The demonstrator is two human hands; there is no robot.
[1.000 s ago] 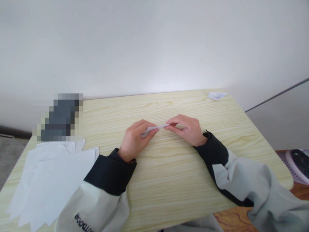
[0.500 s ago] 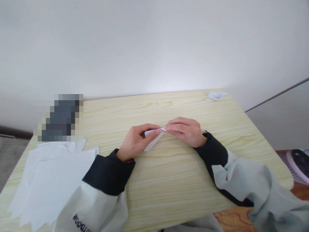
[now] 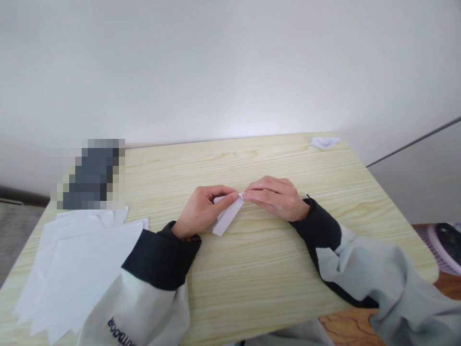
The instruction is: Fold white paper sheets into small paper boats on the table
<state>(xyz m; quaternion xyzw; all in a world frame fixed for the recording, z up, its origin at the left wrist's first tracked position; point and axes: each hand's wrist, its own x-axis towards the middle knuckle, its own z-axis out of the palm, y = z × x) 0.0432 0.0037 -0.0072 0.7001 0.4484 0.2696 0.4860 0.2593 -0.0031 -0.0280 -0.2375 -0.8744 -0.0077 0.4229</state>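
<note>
A small folded piece of white paper (image 3: 229, 216) is held just over the table between both hands. My left hand (image 3: 205, 209) pinches it near its upper corner, thumb in front and fingers behind. Its lower end sticks out below my left thumb. My right hand (image 3: 277, 196) has its fingertips closed on the narrow tip at the right, close to my left fingertips. The fingers hide part of the folds.
White paper sheets (image 3: 86, 269) lie fanned in a pile at the left of the wood-grain table (image 3: 266, 288). Behind them is a dark blurred-out object (image 3: 91, 175). A folded white paper piece (image 3: 324, 142) sits at the back right corner, and a purple basket (image 3: 437, 247) stands beyond the right edge.
The folded paper has turned a little in my hands, so its lower end now points further down and shows more of its face. Both hands keep their pinch in nearly the same place.
</note>
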